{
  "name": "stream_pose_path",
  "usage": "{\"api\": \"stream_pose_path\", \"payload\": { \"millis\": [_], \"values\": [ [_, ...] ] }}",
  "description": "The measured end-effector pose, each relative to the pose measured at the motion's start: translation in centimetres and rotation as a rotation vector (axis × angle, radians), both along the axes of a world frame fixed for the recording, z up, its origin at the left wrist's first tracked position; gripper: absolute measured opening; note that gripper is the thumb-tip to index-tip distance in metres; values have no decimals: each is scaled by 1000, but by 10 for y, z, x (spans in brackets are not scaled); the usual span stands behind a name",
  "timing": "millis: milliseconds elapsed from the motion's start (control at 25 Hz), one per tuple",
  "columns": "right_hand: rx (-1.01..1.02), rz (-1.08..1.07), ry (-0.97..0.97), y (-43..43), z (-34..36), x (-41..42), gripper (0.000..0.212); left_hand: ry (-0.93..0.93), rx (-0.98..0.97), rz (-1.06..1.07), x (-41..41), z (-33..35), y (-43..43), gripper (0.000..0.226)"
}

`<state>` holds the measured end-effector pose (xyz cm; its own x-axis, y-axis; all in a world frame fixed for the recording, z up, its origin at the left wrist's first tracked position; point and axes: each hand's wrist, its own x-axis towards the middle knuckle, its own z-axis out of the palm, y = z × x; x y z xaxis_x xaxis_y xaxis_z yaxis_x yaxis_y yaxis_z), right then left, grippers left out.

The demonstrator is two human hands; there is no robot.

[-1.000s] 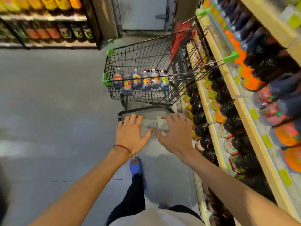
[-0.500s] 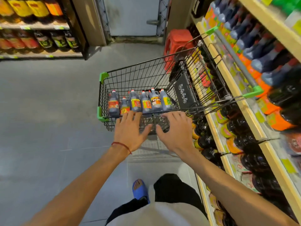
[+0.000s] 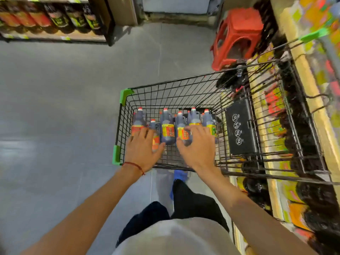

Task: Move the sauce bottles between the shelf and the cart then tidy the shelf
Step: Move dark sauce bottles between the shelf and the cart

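Observation:
A black wire cart [image 3: 127, 92] with green corner guards stands in front of me. Several dark sauce bottles [image 3: 167, 126] with red caps and yellow-orange labels stand in a row inside it. My left hand [image 3: 141, 148] reaches into the cart with spread fingers over the two leftmost bottles. My right hand [image 3: 196, 144] is spread above the bottles at the right of the row. Neither hand grips anything; whether the fingertips touch the bottles is blurred. The shelf [image 3: 312, 92] full of dark bottles runs along the right.
A red plastic stool [image 3: 237, 30] stands beyond the cart by the shelf. Another shelf [image 3: 55, 21] with bottles is at the far left. The cart's folded black child seat [image 3: 241, 127] is on its right side. Grey floor lies to the left.
I have stepped up to the cart and the view tilted down. Both hands moved forward from in front of the cart to over the bottles inside it.

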<state>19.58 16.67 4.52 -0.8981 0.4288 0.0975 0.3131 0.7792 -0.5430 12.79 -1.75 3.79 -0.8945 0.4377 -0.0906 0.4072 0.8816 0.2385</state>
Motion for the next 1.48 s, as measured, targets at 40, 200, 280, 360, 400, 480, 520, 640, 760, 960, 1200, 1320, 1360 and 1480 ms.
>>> {"api": "stream_pose_path", "payload": {
  "millis": [40,200,280,360,400,480,520,640,760,960,1200,1320,1360,1480],
  "values": [
    [-12,24,-25,0,-8,-14,42,-32,-20,24,-13,-8,1,51],
    [-40,52,-160,-8,-34,-51,45,-148,-29,98,-40,-39,-6,42],
    [-42,51,-135,-15,-49,-58,41,-205,-29,110,-50,-56,-14,41],
    [-58,41,-204,-23,-66,-67,38,-274,-14,115,-60,-79,-24,42],
    [-64,28,-279,-28,-73,-70,39,-303,-10,116,-65,-90,-29,42],
    [-78,14,-377,-39,-91,-76,47,-362,-9,122,-74,-112,-39,44],
    [-101,10,-398,-45,-101,-80,51,-395,-11,126,-77,-123,-43,45],
    [-152,19,-428,-57,-133,-87,46,-463,-27,116,-85,-151,-52,49],
    [-259,-36,-491,-65,-171,-93,39,-556,-58,135,-92,-177,-56,57],
    [-432,-84,-646,-79,-231,-98,54,-655,-23,261,-99,-208,-55,79],
    [-684,-224,-681,-103,-272,-108,74,-672,46,286,-101,-223,-52,82],
    [-703,-289,-646,-113,-280,-111,76,-675,10,265,-102,-223,-52,81],
    [-697,-301,-642,-114,-281,-111,77,-673,2,262,-102,-224,-52,81],
    [-674,-317,-647,-113,-287,-108,77,-659,-4,261,-101,-223,-51,81]
  ]
}}
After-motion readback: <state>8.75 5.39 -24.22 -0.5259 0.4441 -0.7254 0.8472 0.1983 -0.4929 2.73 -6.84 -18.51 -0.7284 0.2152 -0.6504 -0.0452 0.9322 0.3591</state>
